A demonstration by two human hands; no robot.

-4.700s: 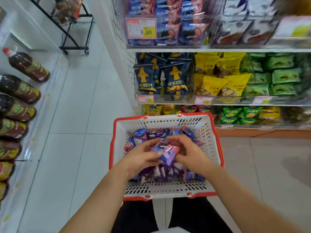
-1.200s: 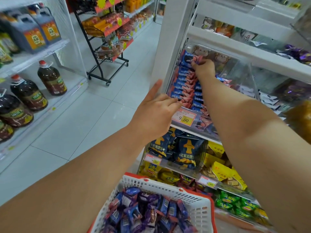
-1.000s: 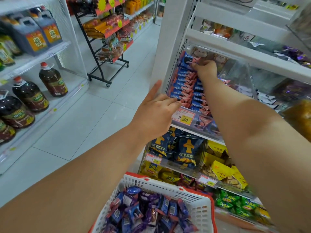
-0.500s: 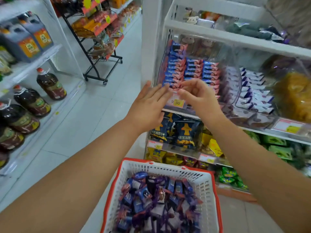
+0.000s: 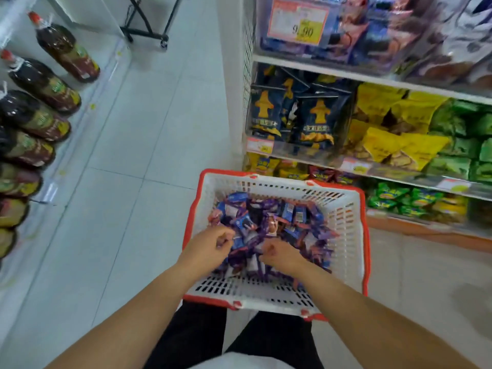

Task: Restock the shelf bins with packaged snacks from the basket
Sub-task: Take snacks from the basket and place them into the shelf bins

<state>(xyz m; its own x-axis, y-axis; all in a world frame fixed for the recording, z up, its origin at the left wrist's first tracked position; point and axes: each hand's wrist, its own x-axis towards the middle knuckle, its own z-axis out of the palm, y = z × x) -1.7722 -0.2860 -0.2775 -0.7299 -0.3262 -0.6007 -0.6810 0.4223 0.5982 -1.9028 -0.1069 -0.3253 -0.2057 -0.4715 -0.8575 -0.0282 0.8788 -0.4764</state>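
A white basket with a red rim point(image 5: 366, 235) rests in front of my legs, holding a pile of small blue and purple snack packets point(image 5: 279, 217). Both hands are down in it at the near side of the pile. My left hand point(image 5: 210, 245) has its fingers curled, and thumb and fingertips pinch the edge of a packet. My right hand point(image 5: 281, 254) curls its fingers down into the packets; whether it holds one is hidden. The clear shelf bin with matching blue-and-pink packets point(image 5: 354, 33) and a 9.90 price tag point(image 5: 299, 23) is up at the top right.
Below that bin, further bins hold navy bags point(image 5: 292, 115), yellow bags point(image 5: 386, 137) and green bags point(image 5: 460, 145). Dark bottles point(image 5: 45, 83) line a low shelf on the left. A black wheeled rack point(image 5: 149, 35) stands at the far end of the tiled aisle.
Both hands have come down from the top shelf bin into the basket, and my view has dropped from the shelf to the basket. The hands now curl in among the packets.
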